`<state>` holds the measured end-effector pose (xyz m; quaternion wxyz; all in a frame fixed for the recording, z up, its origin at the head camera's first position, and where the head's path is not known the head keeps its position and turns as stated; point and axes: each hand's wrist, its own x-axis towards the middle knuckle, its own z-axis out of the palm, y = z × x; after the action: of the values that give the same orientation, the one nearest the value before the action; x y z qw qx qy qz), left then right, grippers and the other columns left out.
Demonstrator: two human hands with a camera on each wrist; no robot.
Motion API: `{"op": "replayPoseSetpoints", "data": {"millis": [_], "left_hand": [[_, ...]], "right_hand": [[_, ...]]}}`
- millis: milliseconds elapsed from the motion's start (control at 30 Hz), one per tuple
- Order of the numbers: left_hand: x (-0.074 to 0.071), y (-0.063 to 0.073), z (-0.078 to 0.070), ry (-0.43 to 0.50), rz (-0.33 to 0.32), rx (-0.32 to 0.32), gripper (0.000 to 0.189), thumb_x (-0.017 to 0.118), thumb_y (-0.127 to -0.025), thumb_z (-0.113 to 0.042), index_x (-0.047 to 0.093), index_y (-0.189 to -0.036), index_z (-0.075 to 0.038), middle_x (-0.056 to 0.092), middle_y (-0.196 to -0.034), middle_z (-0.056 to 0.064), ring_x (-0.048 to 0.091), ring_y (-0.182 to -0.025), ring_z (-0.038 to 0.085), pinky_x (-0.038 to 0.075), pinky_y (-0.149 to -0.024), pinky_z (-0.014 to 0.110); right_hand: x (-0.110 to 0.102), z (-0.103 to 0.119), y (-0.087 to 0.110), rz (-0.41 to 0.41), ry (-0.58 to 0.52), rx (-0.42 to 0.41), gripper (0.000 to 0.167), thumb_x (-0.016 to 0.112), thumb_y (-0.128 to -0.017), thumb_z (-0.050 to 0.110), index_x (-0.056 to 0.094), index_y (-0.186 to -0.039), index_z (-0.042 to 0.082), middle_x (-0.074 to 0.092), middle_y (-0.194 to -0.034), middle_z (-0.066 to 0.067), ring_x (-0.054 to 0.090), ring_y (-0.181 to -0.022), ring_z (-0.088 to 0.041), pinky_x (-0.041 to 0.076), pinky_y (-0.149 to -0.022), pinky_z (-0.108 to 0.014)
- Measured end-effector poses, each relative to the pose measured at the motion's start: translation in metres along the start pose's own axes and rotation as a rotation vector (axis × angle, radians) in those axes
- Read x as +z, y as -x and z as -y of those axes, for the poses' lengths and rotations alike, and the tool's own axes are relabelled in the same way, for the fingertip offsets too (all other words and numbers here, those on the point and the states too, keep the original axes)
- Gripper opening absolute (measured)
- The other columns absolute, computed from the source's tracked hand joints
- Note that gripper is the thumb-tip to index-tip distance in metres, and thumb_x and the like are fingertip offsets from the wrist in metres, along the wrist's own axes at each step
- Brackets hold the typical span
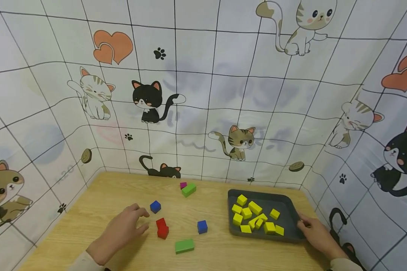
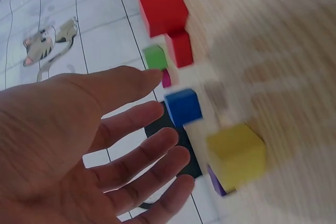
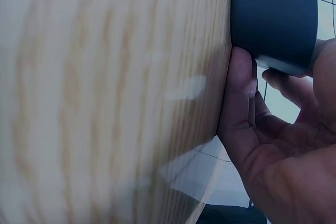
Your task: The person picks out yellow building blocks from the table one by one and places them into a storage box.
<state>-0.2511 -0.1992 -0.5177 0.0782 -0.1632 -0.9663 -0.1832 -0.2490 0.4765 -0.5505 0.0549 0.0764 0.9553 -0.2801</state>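
Observation:
My right hand [image 1: 313,233] grips the right rim of a dark grey tray [image 1: 291,210], thumb on top; in the right wrist view fingers lie against the side of the tray [image 3: 275,19]. Several yellow blocks [image 1: 246,213] lie in the tray. My left hand [image 1: 122,231] hovers above the table at left, fingers loosely spread and holding nothing. Just beyond its fingers are a blue cube [image 1: 155,206] and two touching red blocks [image 1: 162,231]. In the left wrist view a yellow block [image 2: 237,157] and a purple block [image 2: 216,182] lie near the fingertips; the hand hides both in the head view.
Another blue cube [image 1: 202,226] and a green block [image 1: 184,246] lie between the red blocks and the tray. Farther back, a second green block [image 1: 188,190] lies beside a magenta block [image 1: 183,185]. Cat-printed cloth [image 1: 196,90] borders the wooden table [image 1: 115,184] at the back and sides.

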Motion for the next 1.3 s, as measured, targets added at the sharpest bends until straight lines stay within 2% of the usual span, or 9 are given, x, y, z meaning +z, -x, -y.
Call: {"op": "replayPoseSetpoints", "data": {"millis": [100,267,400,600,767,1000,1100,1200,1300], "left_hand": [[-0.003,0.009,0.012,-0.014,0.016,-0.017,0.031,0.104,-0.087,-0.024,0.084,-0.11,-0.018,0.073,-0.11,-0.001,0.067,-0.095,0.012,0.066,-0.082,0.036],[-0.004,0.019,0.028,0.0,0.06,-0.062,0.034,0.105,-0.085,-0.023,0.083,-0.111,-0.019,0.069,-0.106,-0.002,0.055,-0.087,0.01,0.059,-0.076,0.031],[-0.002,0.022,0.035,0.016,0.074,-0.07,0.033,0.104,-0.084,-0.018,0.083,-0.109,-0.017,0.067,-0.103,-0.002,0.057,-0.088,0.009,0.062,-0.079,0.032],[0.0,0.021,0.036,0.072,0.081,-0.065,0.029,0.102,-0.084,-0.005,0.082,-0.103,-0.014,0.067,-0.098,0.001,0.061,-0.088,0.012,0.065,-0.081,0.033],[0.003,0.02,0.036,0.068,0.067,-0.059,0.028,0.099,-0.084,0.002,0.081,-0.097,-0.014,0.068,-0.095,-0.001,0.061,-0.087,0.011,0.063,-0.079,0.03],[0.003,0.019,0.034,0.064,0.045,-0.014,0.027,0.099,-0.084,0.003,0.081,-0.094,-0.014,0.07,-0.094,-0.003,0.062,-0.086,0.01,0.062,-0.078,0.028],[0.004,0.017,0.032,0.064,0.042,-0.014,0.028,0.099,-0.084,0.004,0.081,-0.095,-0.015,0.073,-0.096,-0.003,0.065,-0.089,0.01,0.064,-0.08,0.029],[0.016,0.014,0.04,0.064,0.009,0.014,0.029,0.1,-0.081,0.002,0.082,-0.096,-0.014,0.076,-0.099,-0.001,0.069,-0.092,0.011,0.068,-0.082,0.034],[0.019,0.011,0.038,0.066,0.007,0.012,0.03,0.101,-0.08,0.001,0.083,-0.098,-0.014,0.078,-0.102,0.001,0.071,-0.094,0.014,0.069,-0.085,0.038]], "right_hand": [[0.001,0.0,0.0,0.006,0.001,0.004,0.064,0.054,-0.121,0.028,0.04,-0.175,-0.004,0.063,-0.159,-0.042,0.062,-0.146,-0.065,0.057,-0.113,-0.077],[0.001,0.0,0.0,0.008,0.013,0.005,0.063,0.054,-0.122,0.028,0.04,-0.174,-0.004,0.061,-0.161,-0.043,0.06,-0.147,-0.066,0.056,-0.113,-0.078],[0.0,0.002,0.001,0.005,0.019,0.007,0.062,0.053,-0.122,0.027,0.041,-0.174,-0.004,0.061,-0.161,-0.043,0.06,-0.147,-0.066,0.056,-0.114,-0.078],[-0.001,0.003,0.002,0.001,0.017,0.0,0.062,0.053,-0.122,0.027,0.041,-0.174,-0.003,0.061,-0.161,-0.042,0.06,-0.147,-0.066,0.055,-0.115,-0.079],[-0.001,0.003,0.003,0.007,0.014,0.001,0.063,0.054,-0.122,0.028,0.04,-0.175,-0.003,0.061,-0.16,-0.043,0.059,-0.148,-0.066,0.054,-0.115,-0.079],[-0.001,0.003,0.002,0.008,0.006,0.009,0.063,0.053,-0.122,0.029,0.04,-0.175,-0.002,0.061,-0.161,-0.042,0.058,-0.149,-0.066,0.054,-0.116,-0.079],[-0.001,0.003,0.001,0.007,0.002,0.008,0.064,0.053,-0.121,0.03,0.04,-0.175,-0.002,0.061,-0.161,-0.042,0.059,-0.148,-0.066,0.054,-0.115,-0.079],[0.0,0.001,0.0,0.009,0.004,0.003,0.065,0.053,-0.121,0.03,0.039,-0.175,-0.003,0.061,-0.161,-0.042,0.059,-0.148,-0.066,0.054,-0.116,-0.079],[0.0,-0.001,0.001,0.017,-0.004,0.0,0.065,0.052,-0.122,0.03,0.037,-0.176,-0.003,0.059,-0.163,-0.043,0.058,-0.149,-0.066,0.054,-0.116,-0.079]]}}
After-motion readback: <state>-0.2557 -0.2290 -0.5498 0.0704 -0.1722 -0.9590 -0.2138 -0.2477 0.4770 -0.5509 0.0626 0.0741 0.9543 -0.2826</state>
